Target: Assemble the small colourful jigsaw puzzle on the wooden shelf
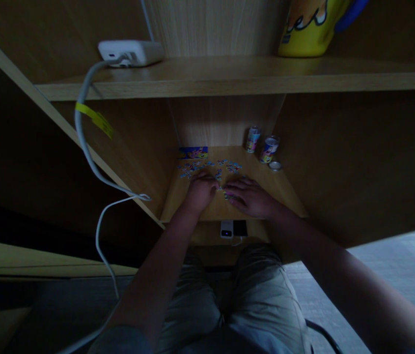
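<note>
We're prob. joining small flat multicoloured jigsaw pcs [225,195] b/w curled L fingers [211,181] & half-spread R fingers [235,186], grip unclear; next calls for careful alignment.

Left hand [202,190] curled, right hand [251,197] flatter (backs uppermost)

The wooden shelf board [210,87] is streaky light brown. On it, a rounded yellow cup [305,37] shows orange and black markings and a blue handle [350,15]; the boxy device [143,52] is white. Below it, small flat jigsaw pieces [233,167] mix blue, red and white; a rectangular card [193,152] and two cylindrical cans [268,150] combine blue, pink and yellow.
</note>
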{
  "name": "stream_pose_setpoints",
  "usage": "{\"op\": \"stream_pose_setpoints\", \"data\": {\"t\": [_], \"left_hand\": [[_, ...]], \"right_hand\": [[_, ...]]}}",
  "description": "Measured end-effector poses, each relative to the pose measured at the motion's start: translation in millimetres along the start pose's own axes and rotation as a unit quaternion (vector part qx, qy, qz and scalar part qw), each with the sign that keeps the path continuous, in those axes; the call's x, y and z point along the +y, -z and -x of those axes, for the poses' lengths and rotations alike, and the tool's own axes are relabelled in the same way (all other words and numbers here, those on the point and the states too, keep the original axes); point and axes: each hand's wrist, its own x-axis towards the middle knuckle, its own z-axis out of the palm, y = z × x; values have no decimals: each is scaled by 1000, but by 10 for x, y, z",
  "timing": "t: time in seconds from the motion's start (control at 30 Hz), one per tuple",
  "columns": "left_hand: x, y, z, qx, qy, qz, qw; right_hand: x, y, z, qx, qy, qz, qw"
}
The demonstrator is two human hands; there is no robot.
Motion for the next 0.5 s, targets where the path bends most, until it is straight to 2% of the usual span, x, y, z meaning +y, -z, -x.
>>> {"op": "stream_pose_setpoints", "data": {"t": [0.3, 0.5], "left_hand": [[16, 22, 3, -13, -7, -15, 1000], [96, 30, 17, -35, -51, -103, 993]], "right_hand": [[4, -9, 5, 0, -3, -2, 1000], [2, -4, -2, -4, -2, 0, 1000]]}}
